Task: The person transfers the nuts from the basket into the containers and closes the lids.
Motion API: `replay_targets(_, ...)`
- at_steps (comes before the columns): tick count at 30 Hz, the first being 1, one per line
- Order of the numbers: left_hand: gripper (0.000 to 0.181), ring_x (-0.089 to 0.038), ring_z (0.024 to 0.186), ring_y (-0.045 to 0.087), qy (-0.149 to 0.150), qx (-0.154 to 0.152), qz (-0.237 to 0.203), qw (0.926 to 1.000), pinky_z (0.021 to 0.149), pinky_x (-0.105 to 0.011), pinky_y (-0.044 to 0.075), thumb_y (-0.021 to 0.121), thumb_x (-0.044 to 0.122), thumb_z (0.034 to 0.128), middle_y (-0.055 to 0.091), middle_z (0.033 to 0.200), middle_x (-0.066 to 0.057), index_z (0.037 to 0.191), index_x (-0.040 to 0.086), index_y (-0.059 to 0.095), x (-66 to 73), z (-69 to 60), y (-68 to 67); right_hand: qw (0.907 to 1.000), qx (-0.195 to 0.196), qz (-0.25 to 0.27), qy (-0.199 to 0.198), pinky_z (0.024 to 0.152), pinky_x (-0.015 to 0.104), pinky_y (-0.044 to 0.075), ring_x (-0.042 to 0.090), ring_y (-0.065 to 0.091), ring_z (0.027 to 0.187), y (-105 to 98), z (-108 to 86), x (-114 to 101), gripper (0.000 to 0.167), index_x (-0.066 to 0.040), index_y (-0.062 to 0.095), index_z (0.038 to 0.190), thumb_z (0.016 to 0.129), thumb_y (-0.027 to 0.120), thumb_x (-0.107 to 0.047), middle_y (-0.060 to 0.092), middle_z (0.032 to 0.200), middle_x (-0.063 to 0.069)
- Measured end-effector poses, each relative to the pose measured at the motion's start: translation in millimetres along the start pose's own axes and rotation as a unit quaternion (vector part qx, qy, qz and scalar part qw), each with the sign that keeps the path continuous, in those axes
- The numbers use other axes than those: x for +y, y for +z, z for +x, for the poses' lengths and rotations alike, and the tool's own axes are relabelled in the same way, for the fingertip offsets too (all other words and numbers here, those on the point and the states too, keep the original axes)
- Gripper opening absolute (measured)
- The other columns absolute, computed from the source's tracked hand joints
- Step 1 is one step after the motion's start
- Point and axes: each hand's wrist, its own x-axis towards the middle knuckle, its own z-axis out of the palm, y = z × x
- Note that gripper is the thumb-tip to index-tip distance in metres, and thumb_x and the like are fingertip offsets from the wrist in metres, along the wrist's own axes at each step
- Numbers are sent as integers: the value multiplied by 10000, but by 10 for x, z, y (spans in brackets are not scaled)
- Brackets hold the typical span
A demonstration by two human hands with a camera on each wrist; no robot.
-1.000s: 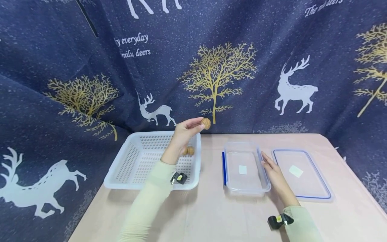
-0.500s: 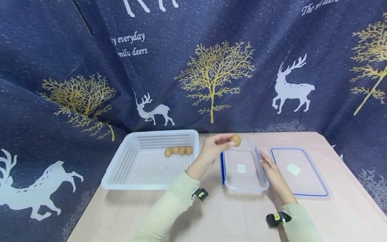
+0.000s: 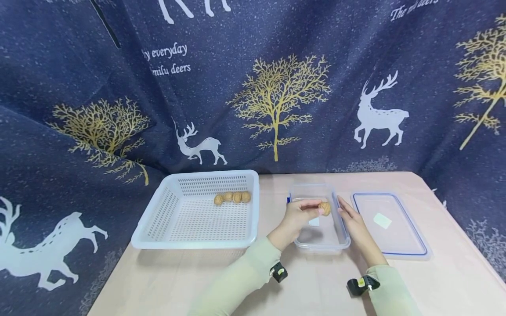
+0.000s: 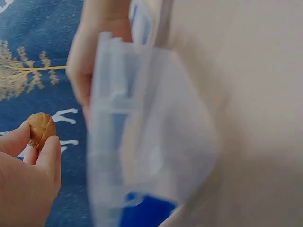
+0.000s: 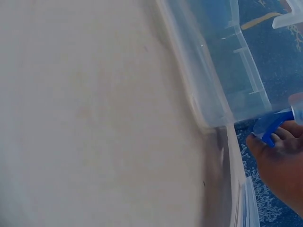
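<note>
My left hand (image 3: 297,218) pinches a walnut (image 3: 325,208) between thumb and fingertips, above the clear plastic container (image 3: 322,246). In the left wrist view the walnut (image 4: 42,128) shows at the fingertips, beside the blurred container (image 4: 156,118). My right hand (image 3: 359,226) rests along the container's right side, its fingers fairly straight against the wall. In the right wrist view the right hand (image 5: 281,161) touches a blue clip (image 5: 273,124) on the container; part of that hand is cut off by the frame edge.
A white perforated basket (image 3: 136,237) at the left holds several walnuts (image 3: 237,197) in its back right corner. Right of the container lies a clear lid (image 3: 395,239) with a blue seal. A dark blue printed cloth (image 3: 221,101) hangs behind the pink table (image 3: 189,281).
My left hand has carried the walnut rightward from above the basket and lowered it over the container. The walnuts in the basket have come into fuller view. My right hand stays at the container.
</note>
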Motion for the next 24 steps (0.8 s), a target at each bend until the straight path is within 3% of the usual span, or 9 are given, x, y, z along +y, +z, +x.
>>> replay_targets(12, 276, -168, 855, 688, -558, 17, 47, 9984, 809, -296, 568, 698, -76, 794, 720, 980, -121, 1068, -41, 696, -367, -11, 133, 10000, -19, -87, 4, 1132, 624, 82, 442, 92, 1428, -7, 19, 19, 533, -105, 173, 1537, 1050, 346, -235, 139, 1575, 188)
replay_targets(19, 256, -231, 839, 706, -1005, -194, 418, 9939, 809, -391, 572, 714, -81, 785, 723, 943, -133, 1038, -37, 711, -407, 24, 168, 9999, -38, -94, 6, 1128, 627, 98, 453, 131, 1417, -11, 19, 4, 533, -95, 176, 1536, 1049, 345, -230, 160, 1562, 214)
replay_targets(24, 257, -284, 879, 705, -1359, -389, 434, 9890, 797, -360, 578, 698, -95, 797, 716, 952, -163, 1051, -64, 695, -424, 71, 177, 10000, -58, -11, 23, 1132, 621, 97, 448, 118, 1421, -16, 16, -2, 533, -96, 170, 1537, 1049, 347, -220, 154, 1564, 212)
